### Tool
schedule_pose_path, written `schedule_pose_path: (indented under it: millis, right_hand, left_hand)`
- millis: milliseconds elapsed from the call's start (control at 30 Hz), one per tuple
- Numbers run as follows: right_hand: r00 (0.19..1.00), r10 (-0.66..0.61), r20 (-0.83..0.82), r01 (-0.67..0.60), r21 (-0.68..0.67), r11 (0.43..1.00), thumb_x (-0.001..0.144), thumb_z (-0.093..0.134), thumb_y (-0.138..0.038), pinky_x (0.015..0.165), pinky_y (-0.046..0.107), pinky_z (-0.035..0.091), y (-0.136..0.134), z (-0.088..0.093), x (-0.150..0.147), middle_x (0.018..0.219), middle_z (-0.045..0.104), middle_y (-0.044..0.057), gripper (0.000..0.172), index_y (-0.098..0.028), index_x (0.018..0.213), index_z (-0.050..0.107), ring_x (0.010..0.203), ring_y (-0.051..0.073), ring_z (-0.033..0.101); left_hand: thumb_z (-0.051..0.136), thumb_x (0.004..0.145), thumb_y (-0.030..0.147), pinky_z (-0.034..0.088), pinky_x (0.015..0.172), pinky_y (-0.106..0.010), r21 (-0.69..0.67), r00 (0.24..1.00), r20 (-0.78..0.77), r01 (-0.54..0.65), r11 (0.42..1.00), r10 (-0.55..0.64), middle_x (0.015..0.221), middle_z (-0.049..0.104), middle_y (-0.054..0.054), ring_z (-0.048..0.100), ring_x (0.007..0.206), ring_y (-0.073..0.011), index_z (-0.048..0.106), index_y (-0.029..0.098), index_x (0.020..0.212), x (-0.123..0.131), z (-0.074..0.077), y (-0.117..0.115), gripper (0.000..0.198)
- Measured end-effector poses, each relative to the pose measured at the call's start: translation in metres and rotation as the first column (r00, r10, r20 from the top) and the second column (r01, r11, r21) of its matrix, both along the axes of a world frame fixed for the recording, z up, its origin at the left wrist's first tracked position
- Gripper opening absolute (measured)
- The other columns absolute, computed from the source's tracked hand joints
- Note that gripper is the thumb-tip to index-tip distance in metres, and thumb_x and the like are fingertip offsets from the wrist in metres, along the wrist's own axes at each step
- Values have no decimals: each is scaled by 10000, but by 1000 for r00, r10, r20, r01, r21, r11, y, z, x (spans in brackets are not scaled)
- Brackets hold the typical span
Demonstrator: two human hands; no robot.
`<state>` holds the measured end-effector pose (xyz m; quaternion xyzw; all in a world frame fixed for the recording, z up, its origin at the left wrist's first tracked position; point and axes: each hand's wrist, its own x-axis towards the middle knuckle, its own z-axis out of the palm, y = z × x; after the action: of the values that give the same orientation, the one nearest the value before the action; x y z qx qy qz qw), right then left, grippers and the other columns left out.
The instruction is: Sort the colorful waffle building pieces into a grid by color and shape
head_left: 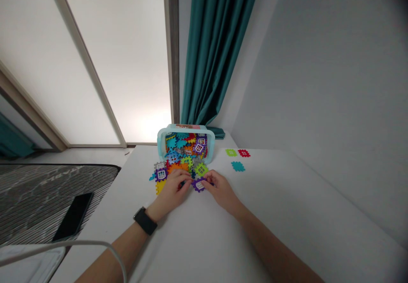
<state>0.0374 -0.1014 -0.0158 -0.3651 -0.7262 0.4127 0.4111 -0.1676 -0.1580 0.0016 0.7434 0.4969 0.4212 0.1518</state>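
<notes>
A light-blue plastic tub [162, 140] lies tipped on its side on the white table [287, 215], spilling several colourful interlocking square tiles [186, 157]. My left hand [174, 187], with a black watch on the wrist, rests fingers curled at the near edge of the pile. My right hand [221, 189] pinches a purple window tile [199, 184] that lies between both hands. The left fingertips seem to touch that same tile.
Three loose tiles lie apart to the right: green [231, 152], red [244, 152] and teal [238, 166]. A black phone [73, 216] rests on a striped mat at the left. A white cable [79, 245] crosses the near left. A teal curtain [213, 49] hangs behind.
</notes>
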Motion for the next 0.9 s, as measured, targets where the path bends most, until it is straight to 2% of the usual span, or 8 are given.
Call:
schedule_pose_path:
  millis: [133,267,367,467,533,633,733,900]
  right_hand:
    - [977,27,-213,-67,-184,981,859,659,-464,654,269,477,-9,2,-10,756,630,-11,282,-202,832,561,703,151,583]
    - [982,69,-175,-100,-174,980,878,643,-473,684,293,506,-18,1,-15,787,663,4,285,-198,830,586,727,163,610]
    - [995,65,-74,-70,-63,996,909,599,-413,738,322,534,-21,-1,-14,815,673,10,212,-202,886,602,770,177,633]
    - [1000,2,1,-2,132,991,905,602,-312,856,382,550,-23,-2,-11,982,692,55,273,-215,1158,572,921,211,657]
    - [997,-15,75,-8,295,955,897,619,-268,961,435,528,-23,-1,-8,1159,665,99,372,-230,1255,530,1087,243,632]
    - [980,-14,196,-84,483,871,927,601,-246,1081,489,460,-23,3,-3,1334,595,125,295,-239,1218,553,1273,266,549]
    - [960,-28,279,-139,559,817,957,575,-240,1106,507,442,-22,7,1,1365,590,121,253,-243,1210,563,1296,262,546]
    - [944,-26,329,-184,591,785,971,568,-244,1063,477,488,-21,10,5,1336,621,116,197,-241,1164,607,1237,251,598]
  left_hand:
    - [554,958,395,513,819,-344,-175,953,303,43,984,12,929,702,-63,632,871,-201,678,177,916,4,5,-2,254]
    - [627,898,495,492,733,-300,-290,880,471,96,952,55,820,681,-27,612,772,-175,644,174,863,7,3,-2,323]
    - [661,866,521,496,761,-309,-323,804,587,126,938,95,891,698,-44,626,809,-181,652,171,934,5,2,-1,356]
    - [697,847,496,497,790,-318,-328,762,638,136,935,113,966,712,-62,639,851,-188,671,172,1020,3,2,-1,368]
    - [716,835,483,493,759,-308,-336,769,629,134,932,116,924,710,-56,634,814,-181,686,169,1026,1,2,-1,368]
    - [723,828,475,487,720,-295,-344,799,591,130,930,107,884,706,-51,622,773,-172,703,165,1022,0,1,0,366]
    - [702,841,480,485,700,-289,-360,811,576,137,923,105,910,716,-56,617,768,-173,721,167,1025,0,1,-1,364]
    - [682,851,470,462,656,-276,-404,814,568,145,903,124,858,715,-42,591,720,-165,744,174,1044,-1,1,-3,359]
